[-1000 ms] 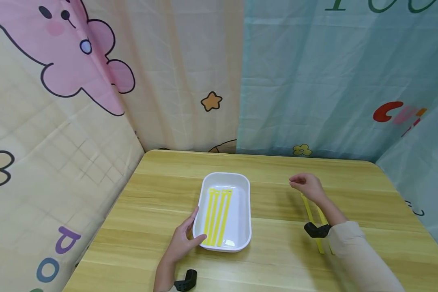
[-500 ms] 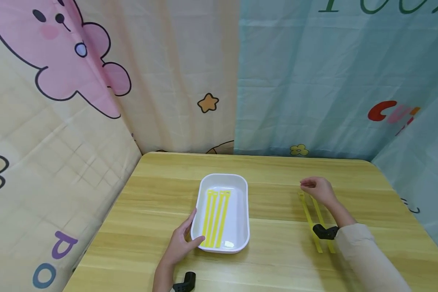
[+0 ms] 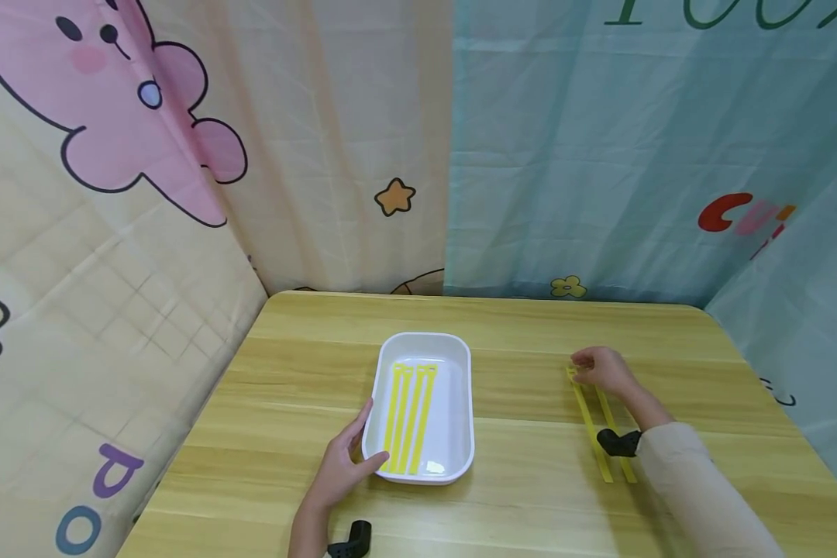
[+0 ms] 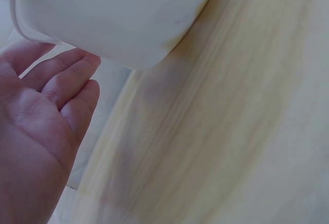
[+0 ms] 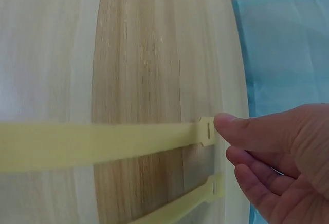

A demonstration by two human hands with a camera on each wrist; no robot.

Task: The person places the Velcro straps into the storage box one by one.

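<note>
A white tray (image 3: 463, 411) stands left of the table's middle, with several yellow strap-like cable ties (image 3: 411, 418) side by side in its left part. My left hand (image 3: 342, 469) holds the tray's near-left corner, thumb over the rim and fingers along the outer wall; in the left wrist view, the palm of this hand (image 4: 36, 116) faces up beside the tray wall (image 4: 118, 18). On the right, my right hand (image 3: 605, 370) pinches the slotted far end of a yellow cable tie (image 5: 144, 139). Another yellow cable tie (image 5: 180, 207) lies beside it, partly under my wrist.
Everything stands on a light wooden table (image 3: 523, 473). Printed curtains (image 3: 572, 155) hang behind its far edge and along the sides. A black wrist mount (image 3: 618, 443) sits above the cable ties at my right wrist.
My right hand moves right, then lowers to the far end of the left-hand cable tie. The left hand stays on the tray. The head view shifts slightly.
</note>
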